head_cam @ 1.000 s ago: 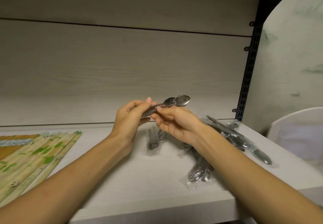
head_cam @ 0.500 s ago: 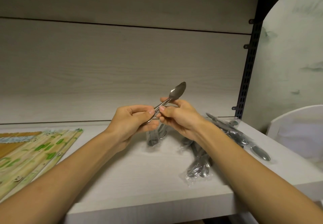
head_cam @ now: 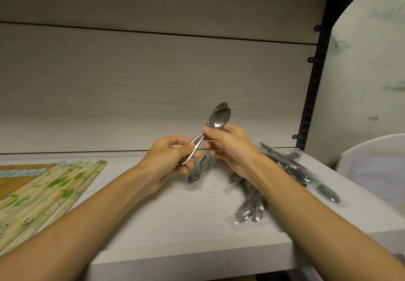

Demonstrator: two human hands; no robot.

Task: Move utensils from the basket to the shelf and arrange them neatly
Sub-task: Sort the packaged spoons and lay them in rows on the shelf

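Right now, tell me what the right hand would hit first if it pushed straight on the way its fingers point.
The right hand points left, toward the left hand, which grips the same spoons by the handle. It would probably meet that hand first, though depth is unclear.

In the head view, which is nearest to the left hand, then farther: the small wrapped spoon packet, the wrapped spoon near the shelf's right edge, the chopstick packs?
From the left hand:
1. Small wrapped spoon packet, just right of it.
2. Chopstick packs, far left.
3. Wrapped spoon, far right.

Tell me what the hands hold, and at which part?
Spoons, bowls up: left hand grips the handle ends, right hand pinches the necks below the bowls.
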